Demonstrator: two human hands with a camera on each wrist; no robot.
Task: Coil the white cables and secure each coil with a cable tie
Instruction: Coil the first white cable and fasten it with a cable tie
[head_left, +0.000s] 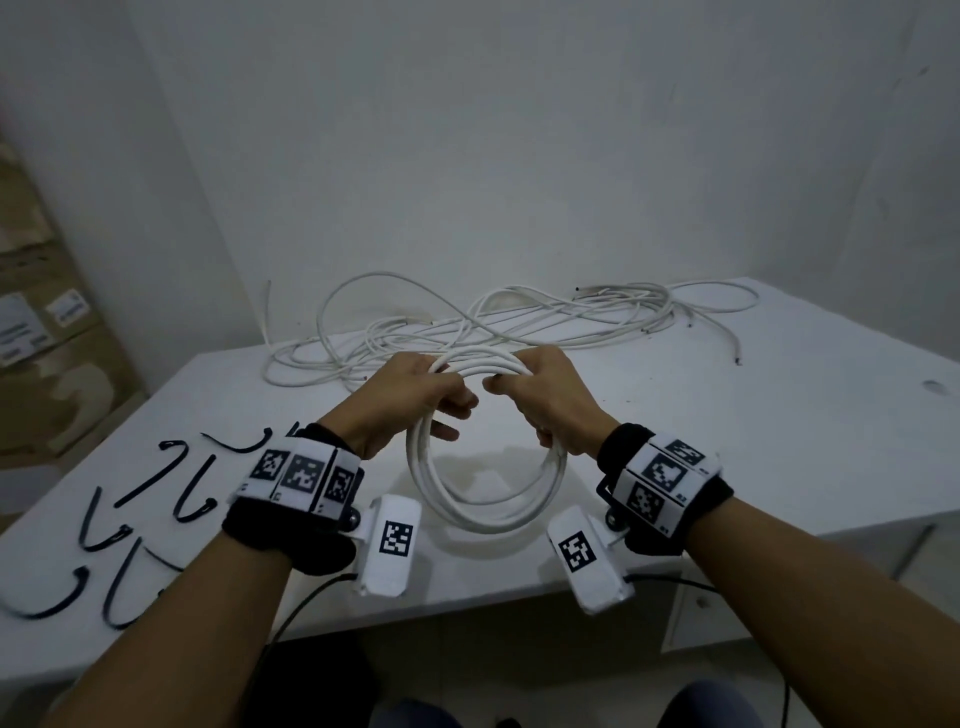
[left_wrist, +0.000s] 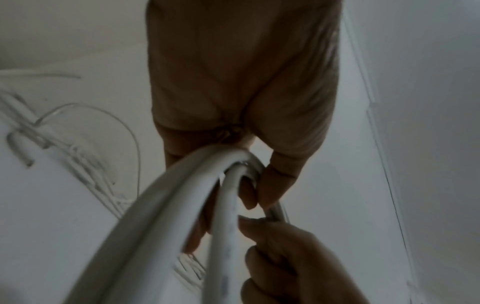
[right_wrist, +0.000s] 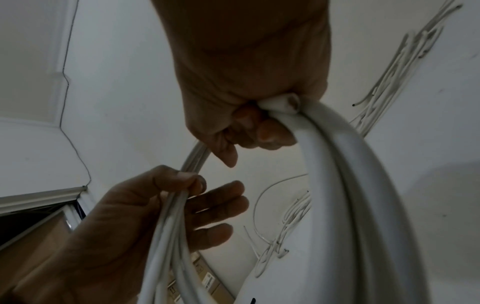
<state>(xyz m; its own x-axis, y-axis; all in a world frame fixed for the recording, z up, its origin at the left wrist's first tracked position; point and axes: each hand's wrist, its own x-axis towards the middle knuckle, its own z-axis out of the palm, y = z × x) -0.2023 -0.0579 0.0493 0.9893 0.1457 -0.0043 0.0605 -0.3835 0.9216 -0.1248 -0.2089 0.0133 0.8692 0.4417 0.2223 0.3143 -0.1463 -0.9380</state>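
Plainly the risk is spring-back: the white coil (head_left: 485, 457) is stiff, and freeing one hand to reach the black cable ties (head_left: 130, 525) at eight o'clock on the table (head_left: 727, 441) could let its turns splay. Left hand (head_left: 415, 397) pinches the bundle at ten o'clock with its thumb, other fingers (right_wrist: 221, 205) nearly straight. Right hand (head_left: 545, 395) is clenched round the turns at two o'clock, cut end (right_wrist: 292, 103) protruding. Loose cables (head_left: 493, 317) lie at twelve.
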